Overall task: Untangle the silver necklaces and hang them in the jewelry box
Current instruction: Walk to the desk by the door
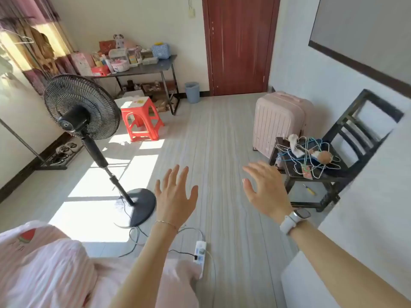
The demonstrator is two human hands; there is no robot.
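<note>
Both hands hover empty over bare floor, fingers spread: the left hand (175, 196) with a thin bracelet at the wrist, the right hand (264, 192) with a white watch. No silver necklaces and no jewelry box can be picked out from here. The likeliest spot, by my guess, is the cluttered desk (155, 66) against the far wall, well apart from both hands, ahead and to the left. That puts the left hand somewhat nearer, though neither can reach without crossing the room.
</note>
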